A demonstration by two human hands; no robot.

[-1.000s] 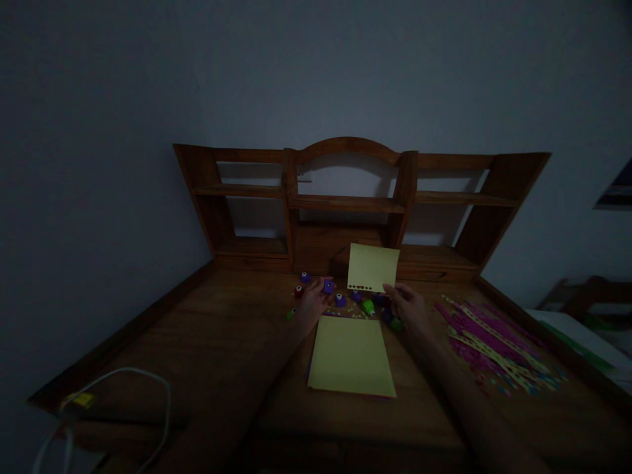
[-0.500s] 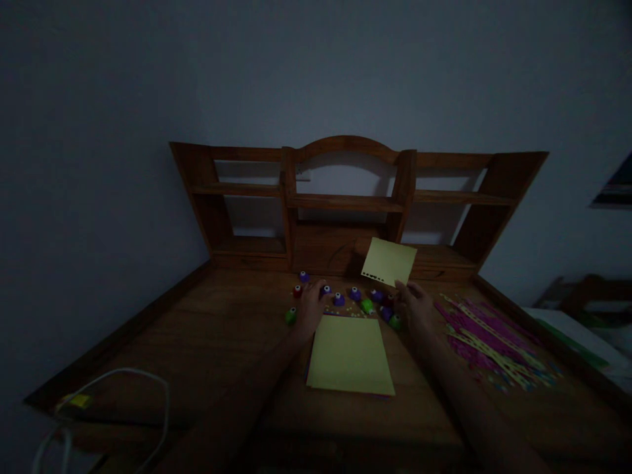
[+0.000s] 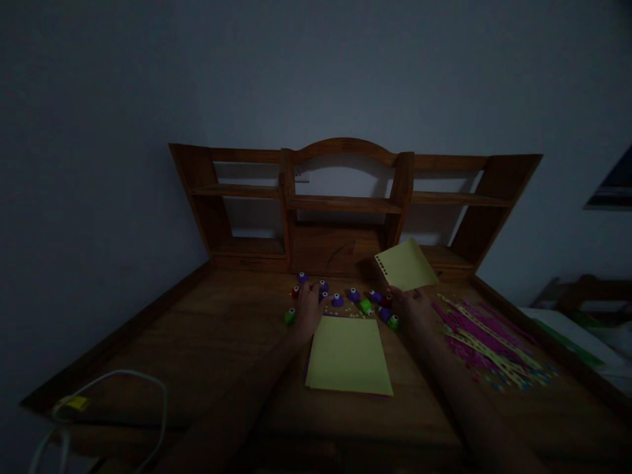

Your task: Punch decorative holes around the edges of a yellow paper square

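Note:
My right hand (image 3: pixel 413 308) holds a small yellow paper sheet (image 3: pixel 407 264) up by its lower edge. A row of small dark holes runs along the left edge of that sheet. My left hand (image 3: pixel 309 309) hovers at the top left corner of a stack of yellow paper (image 3: pixel 349 355), thumb and fingers apart. Close to its fingertips are small purple pieces (image 3: pixel 323 286) with white eye-like tops. Beside the left hand lies a green eye-topped piece (image 3: pixel 290 316), with a red one (image 3: pixel 295 291) behind. Another green piece (image 3: pixel 393 322) sits by my right hand.
Magenta and yellow strips (image 3: pixel 486 332) are heaped on the right of the wooden desk (image 3: pixel 222 342). Tiny pale bits (image 3: pixel 351 311) are scattered behind the stack. A wooden shelf unit (image 3: pixel 345 203) stands at the back. A white cable (image 3: pixel 133 372) loops at the left front.
The sheet in my right hand has turned and moved right, so its row of holes now faces left. My left hand has barely moved.

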